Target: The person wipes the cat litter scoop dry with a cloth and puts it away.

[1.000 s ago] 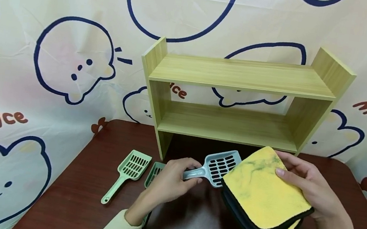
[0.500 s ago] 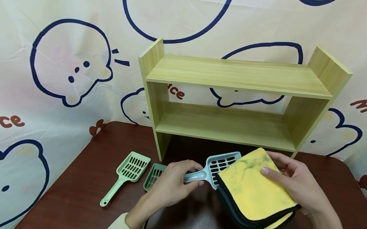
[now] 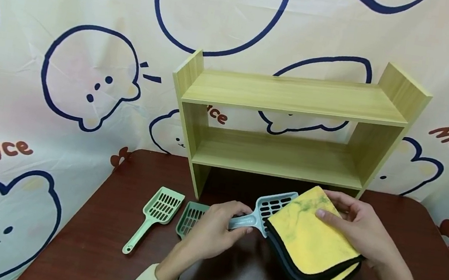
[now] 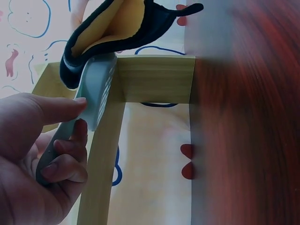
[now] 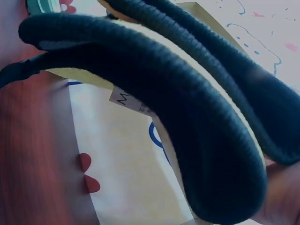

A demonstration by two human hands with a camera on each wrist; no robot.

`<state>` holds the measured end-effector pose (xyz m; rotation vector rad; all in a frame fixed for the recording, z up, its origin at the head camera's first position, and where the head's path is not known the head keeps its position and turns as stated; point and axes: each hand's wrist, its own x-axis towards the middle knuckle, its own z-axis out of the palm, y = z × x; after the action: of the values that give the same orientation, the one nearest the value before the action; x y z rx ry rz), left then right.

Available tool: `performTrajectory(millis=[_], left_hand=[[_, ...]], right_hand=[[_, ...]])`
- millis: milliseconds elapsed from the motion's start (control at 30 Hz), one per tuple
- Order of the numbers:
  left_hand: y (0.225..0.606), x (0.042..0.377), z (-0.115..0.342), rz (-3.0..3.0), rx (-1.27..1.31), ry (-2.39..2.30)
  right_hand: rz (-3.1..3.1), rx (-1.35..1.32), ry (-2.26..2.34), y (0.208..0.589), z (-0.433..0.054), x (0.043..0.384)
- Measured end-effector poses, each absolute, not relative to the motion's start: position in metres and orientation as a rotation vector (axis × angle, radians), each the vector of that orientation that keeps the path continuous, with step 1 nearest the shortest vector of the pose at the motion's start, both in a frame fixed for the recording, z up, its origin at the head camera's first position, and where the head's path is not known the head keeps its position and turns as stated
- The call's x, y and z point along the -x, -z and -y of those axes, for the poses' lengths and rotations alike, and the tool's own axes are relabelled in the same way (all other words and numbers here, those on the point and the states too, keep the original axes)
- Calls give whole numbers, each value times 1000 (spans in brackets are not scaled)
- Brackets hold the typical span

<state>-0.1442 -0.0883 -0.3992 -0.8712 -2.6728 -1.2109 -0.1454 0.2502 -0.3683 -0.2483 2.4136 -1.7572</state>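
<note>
In the head view my left hand [image 3: 214, 231] grips the handle of a blue-grey slotted litter scoop [image 3: 268, 207], held above the table with its head pointing right. My right hand [image 3: 359, 228] holds a folded yellow cloth [image 3: 314, 237] with black edging, thumb on top. The cloth overlaps the right part of the scoop's head and hides it. Seen from the left wrist, the fingers curl round the scoop handle [image 4: 65, 136], and the cloth [image 4: 112, 28] meets the scoop's head. Dark cloth folds [image 5: 211, 126] fill the right wrist view, hiding most of that hand.
A pale green slotted scoop [image 3: 162, 205] lies on the dark red-brown table [image 3: 77, 253], left of my left hand. A darker green scoop [image 3: 190, 218] is partly hidden behind that hand. A two-tier wooden shelf [image 3: 279, 156] stands behind, before a printed backdrop [image 3: 10, 83].
The cloth in my right hand has shifted left and slightly down, covering more of the scoop's head. My left hand, with the scoop, has moved slightly right and down.
</note>
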Motion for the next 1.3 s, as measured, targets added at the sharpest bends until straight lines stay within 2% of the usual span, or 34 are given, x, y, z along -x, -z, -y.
performTrajectory(millis=[733,1300], left_hand=[[408,139,77,2751,881,1119],[415,140,74,2747,906,1153]], right_hand=[[-2791,427,1465,387,-217,140],[-2844,451,1351,382,-204,139]])
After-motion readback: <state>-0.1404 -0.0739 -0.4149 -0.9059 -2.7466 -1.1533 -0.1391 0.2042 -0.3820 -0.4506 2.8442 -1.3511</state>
